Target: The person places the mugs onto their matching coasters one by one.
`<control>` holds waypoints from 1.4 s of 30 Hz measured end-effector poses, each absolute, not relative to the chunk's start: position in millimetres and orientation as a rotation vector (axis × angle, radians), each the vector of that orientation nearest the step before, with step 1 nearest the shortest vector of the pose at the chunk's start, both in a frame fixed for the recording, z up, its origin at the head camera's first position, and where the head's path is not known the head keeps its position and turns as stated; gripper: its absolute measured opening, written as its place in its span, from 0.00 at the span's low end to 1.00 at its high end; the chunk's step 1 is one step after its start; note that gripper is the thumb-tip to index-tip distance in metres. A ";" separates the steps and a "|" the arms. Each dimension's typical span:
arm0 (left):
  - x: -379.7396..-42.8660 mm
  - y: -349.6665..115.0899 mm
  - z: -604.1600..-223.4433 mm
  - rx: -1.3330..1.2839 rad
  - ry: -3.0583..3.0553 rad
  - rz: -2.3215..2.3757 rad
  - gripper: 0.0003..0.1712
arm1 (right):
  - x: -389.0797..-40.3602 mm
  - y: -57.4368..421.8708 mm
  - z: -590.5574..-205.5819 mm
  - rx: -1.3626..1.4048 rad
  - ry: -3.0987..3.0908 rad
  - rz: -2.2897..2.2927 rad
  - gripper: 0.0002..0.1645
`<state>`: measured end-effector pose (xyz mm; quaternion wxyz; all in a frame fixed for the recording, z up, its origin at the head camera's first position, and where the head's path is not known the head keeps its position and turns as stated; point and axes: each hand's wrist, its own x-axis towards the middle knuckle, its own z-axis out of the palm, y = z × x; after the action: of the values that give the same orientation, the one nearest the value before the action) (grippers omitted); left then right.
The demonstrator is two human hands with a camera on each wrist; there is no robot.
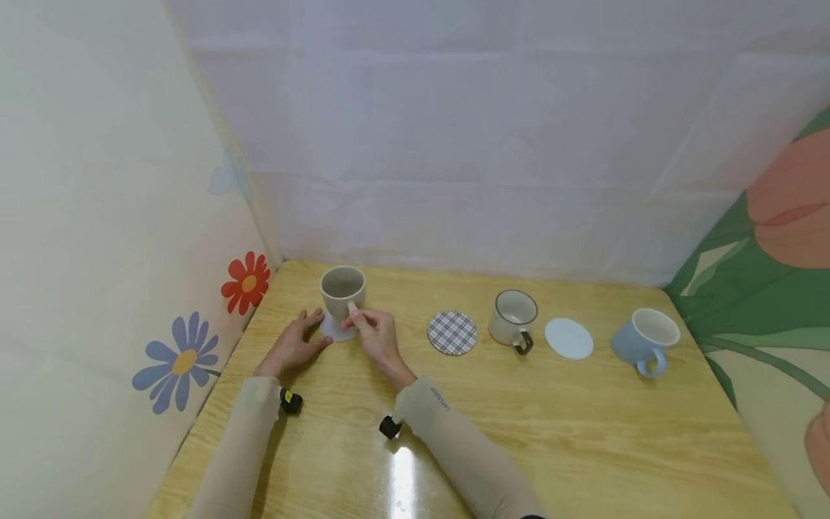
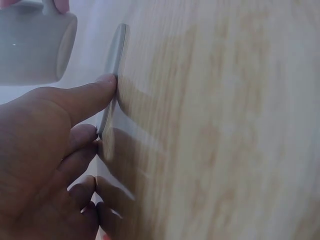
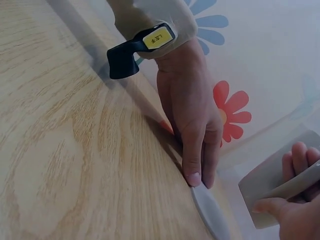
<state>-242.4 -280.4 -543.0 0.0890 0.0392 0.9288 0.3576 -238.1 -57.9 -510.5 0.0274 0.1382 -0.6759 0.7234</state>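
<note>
My right hand grips the handle of a grey-beige mug. The mug is held upright over a round, pale grey coaster at the table's far left. In the left wrist view a gap separates the mug's base from the coaster. With thumb and fingers spread, my left hand rests at the coaster's left edge, thumb tip on its rim. From the right wrist view, the coaster lies flat beneath the left fingertips, and my right fingers wrap around the mug handle.
Right of the hands lie a plaid coaster, a white mug with dark rim and handle, a pale round coaster and a light blue mug. White sheeting stands behind the wooden table; floral panels flank it.
</note>
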 end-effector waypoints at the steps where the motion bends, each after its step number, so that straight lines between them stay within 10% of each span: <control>1: -242.6 -281.3 -543.0 0.117 2.764 1.066 0.43 | -238.4 -58.8 -511.1 0.423 -2.089 2.231 0.17; 42: -242.4 -285.4 -551.1 0.158 2.760 1.163 0.41 | -240.3 -64.4 -531.5 0.412 -2.135 2.231 0.17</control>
<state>-242.4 -285.4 -551.1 0.0711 0.0526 0.9179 0.3868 -240.3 -64.4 -531.5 0.0131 0.1323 -0.6853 0.7160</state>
